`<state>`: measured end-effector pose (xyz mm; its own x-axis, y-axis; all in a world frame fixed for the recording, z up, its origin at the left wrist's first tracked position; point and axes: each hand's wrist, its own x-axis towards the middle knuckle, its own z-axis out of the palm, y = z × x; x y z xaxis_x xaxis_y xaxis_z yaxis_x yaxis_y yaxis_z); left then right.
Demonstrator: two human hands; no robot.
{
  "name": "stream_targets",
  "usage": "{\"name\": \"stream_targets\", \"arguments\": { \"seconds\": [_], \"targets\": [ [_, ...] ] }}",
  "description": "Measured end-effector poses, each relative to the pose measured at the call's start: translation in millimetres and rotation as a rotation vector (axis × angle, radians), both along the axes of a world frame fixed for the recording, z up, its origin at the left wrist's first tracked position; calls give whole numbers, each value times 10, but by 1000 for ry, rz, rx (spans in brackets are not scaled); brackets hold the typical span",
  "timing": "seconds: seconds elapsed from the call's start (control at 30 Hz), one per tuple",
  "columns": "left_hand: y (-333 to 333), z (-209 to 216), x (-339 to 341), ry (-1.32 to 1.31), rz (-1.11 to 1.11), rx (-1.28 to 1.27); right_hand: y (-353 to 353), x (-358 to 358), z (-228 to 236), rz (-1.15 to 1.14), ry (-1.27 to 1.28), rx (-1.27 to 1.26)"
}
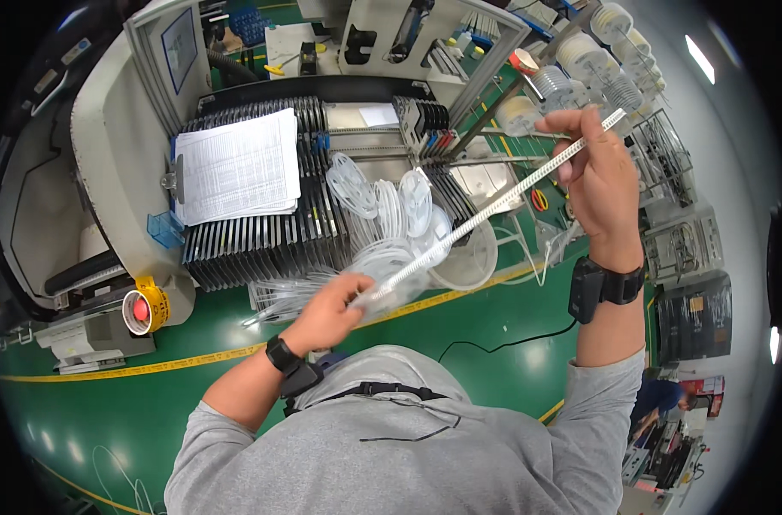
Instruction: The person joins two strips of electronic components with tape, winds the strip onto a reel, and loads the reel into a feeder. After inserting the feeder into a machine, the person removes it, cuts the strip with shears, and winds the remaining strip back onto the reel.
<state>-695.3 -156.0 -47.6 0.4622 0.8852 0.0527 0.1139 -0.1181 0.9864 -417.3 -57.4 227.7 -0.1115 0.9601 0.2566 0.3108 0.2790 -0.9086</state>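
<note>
A white carrier tape (494,209) with a row of small holes is stretched slantwise between my two hands. My right hand (601,176), raised at the upper right, pinches it near its far end, which sticks out past the fingers. At the lower end, my left hand (327,313) is closed with thumb and forefinger at the tape; blur hides the exact grip. Beneath the tape, loose coils of clear plastic tape (391,210) lie heaped over the machine's front and hang near my left hand. Each wrist wears a black strapped device.
Black feeders (262,253) stand in a tight row in the machine, with a clipboard of papers (241,167) on top. A yellow tape roll (157,309) sits at the left. Reels (580,60) fill a rack at the upper right. Another person (654,399) is at the far right.
</note>
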Motion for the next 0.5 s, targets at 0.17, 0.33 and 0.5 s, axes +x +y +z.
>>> {"name": "stream_targets", "arguments": {
  "seconds": [0.17, 0.33, 0.5],
  "targets": [
    [574, 279, 54, 155, 278, 206, 460, 74, 155, 27, 154, 7],
    [1108, 396, 326, 310, 336, 256, 1147, -106, 43, 408, 377, -183],
    [1568, 412, 793, 321, 604, 184, 1454, -349, 61, 629, 397, -275]
  ]
}}
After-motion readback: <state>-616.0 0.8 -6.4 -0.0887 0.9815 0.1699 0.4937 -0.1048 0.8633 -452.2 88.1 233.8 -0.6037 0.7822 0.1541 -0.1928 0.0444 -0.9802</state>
